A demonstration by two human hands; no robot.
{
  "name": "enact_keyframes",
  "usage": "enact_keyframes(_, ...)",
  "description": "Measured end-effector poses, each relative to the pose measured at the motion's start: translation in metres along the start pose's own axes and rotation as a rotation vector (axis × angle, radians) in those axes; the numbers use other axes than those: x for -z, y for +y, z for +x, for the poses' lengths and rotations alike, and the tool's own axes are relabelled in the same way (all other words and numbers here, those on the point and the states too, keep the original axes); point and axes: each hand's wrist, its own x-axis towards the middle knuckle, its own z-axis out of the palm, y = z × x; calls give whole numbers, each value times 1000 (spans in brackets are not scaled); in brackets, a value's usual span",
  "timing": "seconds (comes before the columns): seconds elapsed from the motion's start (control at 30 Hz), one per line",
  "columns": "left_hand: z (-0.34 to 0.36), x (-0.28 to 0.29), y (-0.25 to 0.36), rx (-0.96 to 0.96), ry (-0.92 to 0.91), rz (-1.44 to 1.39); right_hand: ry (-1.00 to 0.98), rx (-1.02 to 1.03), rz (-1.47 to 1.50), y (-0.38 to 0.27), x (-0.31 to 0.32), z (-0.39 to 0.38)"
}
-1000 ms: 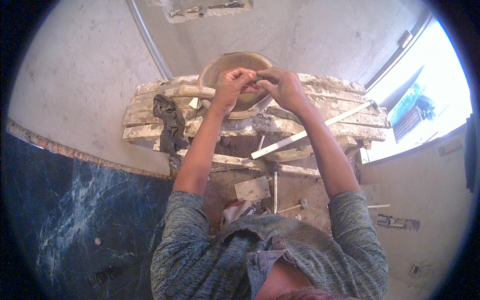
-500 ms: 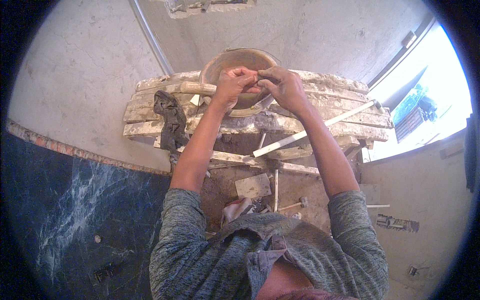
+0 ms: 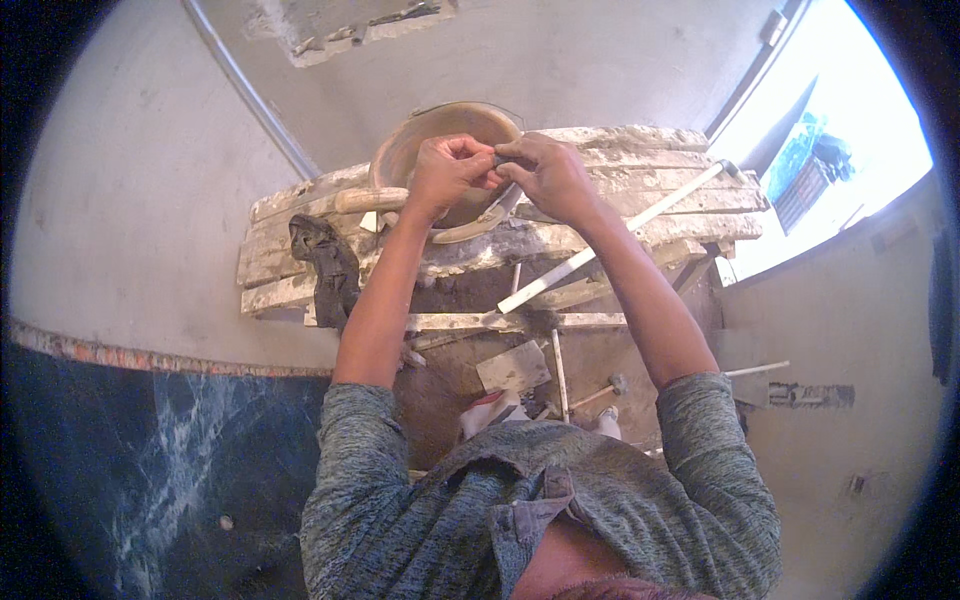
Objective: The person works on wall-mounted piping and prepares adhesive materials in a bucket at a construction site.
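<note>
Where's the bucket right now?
In the head view, the bucket sits upper centre on the plank bench, right of the dark cloth, partly hidden behind the left hand.

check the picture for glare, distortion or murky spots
All in the head view: the opening at right glares white; the bench planks look bowed by the fisheye; the dark panel at lower left is dim; the dark bit at the fingers is too small to identify.

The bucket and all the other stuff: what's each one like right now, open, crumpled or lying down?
Right hand: fingers pinching a small dark piece
Left hand: fingers bent; grip unclear
Bucket: open-topped
Plank bench: stained
Dark cloth: crumpled, hanging down
White bar: lying aslant
Hammer: lying on the floor
</note>
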Motion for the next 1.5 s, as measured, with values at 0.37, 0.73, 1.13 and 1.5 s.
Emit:
enact_keyframes(0.37, 7, -14, 0, 43, -155, 18, 93, -109, -51, 5, 9, -18)
enact_keyframes(0.73, 5, -8, 3, 37, -173, -111, 123, -102, -42, -7, 12, -18)
enact_keyframes(1.13, -35, -25, 2, 21, -234, -115, 112, -148, -76, -35, 13, -58)
enact_keyframes(1.5, -75, -29, 6, 108, -205, -189, 188, -103, -123, -61, 1, -93)
